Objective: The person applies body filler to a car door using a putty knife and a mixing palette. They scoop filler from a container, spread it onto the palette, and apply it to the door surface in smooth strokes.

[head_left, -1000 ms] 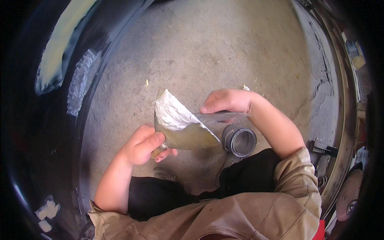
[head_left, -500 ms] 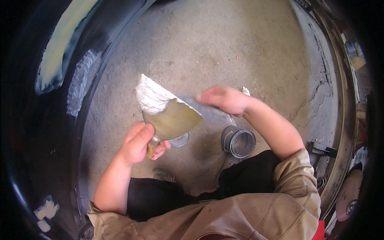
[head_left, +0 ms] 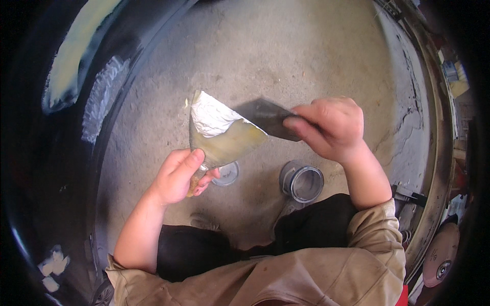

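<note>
In my left hand (head_left: 178, 174) is a wide putty knife (head_left: 232, 145), its fingers closed round the handle and the thumb at the base of the blade. White filler paste (head_left: 212, 116) covers the upper left of that blade up to its edge. My right hand (head_left: 332, 125) pinches a dark flat spreader (head_left: 263, 115) between thumb and fingers. The spreader lies against or just behind the putty knife's far edge; contact there is hard to make out.
An open grey can (head_left: 306, 183) stands on the concrete floor before my knees, with a round lid (head_left: 226, 174) to its left. At the left rises a black car panel (head_left: 46, 168) with pale filler patches (head_left: 104, 99). A pinkish disc-shaped object (head_left: 440, 255) sits far right.
My right hand has turned and moved right and slightly down, and the spreader now shows plainly. The putty knife has shifted a little right, and the paste covers a somewhat different area.
</note>
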Demonstrator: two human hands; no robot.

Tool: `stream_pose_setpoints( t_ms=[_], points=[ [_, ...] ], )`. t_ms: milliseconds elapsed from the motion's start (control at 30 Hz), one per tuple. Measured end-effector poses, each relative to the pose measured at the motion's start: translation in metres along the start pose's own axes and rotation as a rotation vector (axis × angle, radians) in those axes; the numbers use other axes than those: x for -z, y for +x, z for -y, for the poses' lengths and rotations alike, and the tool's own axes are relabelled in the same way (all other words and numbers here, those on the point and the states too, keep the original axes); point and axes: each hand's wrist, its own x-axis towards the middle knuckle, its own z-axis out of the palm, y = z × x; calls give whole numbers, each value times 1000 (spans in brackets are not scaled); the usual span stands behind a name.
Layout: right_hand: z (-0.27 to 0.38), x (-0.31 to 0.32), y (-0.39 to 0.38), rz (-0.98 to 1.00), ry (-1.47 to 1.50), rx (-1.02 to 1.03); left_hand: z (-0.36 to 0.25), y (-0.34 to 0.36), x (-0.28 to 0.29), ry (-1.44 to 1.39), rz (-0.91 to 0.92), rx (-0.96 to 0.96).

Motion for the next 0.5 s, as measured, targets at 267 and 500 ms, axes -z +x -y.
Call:
stream_pose_setpoints(
  t_ms=[267,500],
  points=[
    [4,-12,0,-76,-22,-401,-1,3,-5,13,-116,-39],
    [27,-16,-10,-132,-47,-185,1,10,-8,-19,-142,-58]
  ],
)
